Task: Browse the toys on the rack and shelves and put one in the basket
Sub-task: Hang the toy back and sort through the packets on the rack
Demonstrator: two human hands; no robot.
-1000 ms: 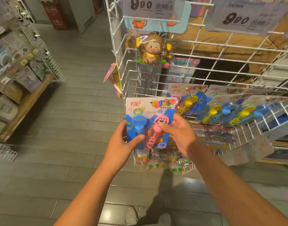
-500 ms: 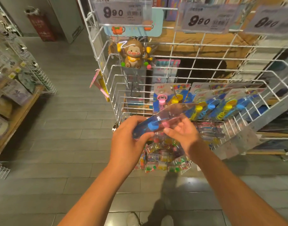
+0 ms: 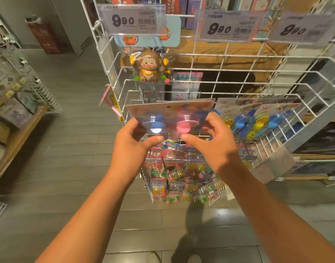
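A carded toy pack [image 3: 170, 116] with a blue and a pink toy under clear plastic is held tilted nearly flat, seen from its bottom end, in front of the white wire rack [image 3: 227, 86]. My left hand [image 3: 132, 143] grips its left edge, thumb under the blue toy. My right hand [image 3: 210, 141] grips its right edge, index finger under the pink toy. More packs of the same kind [image 3: 255, 120] hang on the rack to the right. A brown monkey toy [image 3: 148, 68] hangs above. No basket is in view.
Small packaged toys [image 3: 183, 179] hang in a cluster low on the rack below my hands. Price tags reading 9.90 [image 3: 132, 19] sit along the top. A wooden shelf with goods [image 3: 12, 118] stands at the left across a grey tiled aisle [image 3: 77, 149].
The pack was upright facing me a second ago; both hands have tipped it back until it lies nearly flat. The view has moved closer to the rack.
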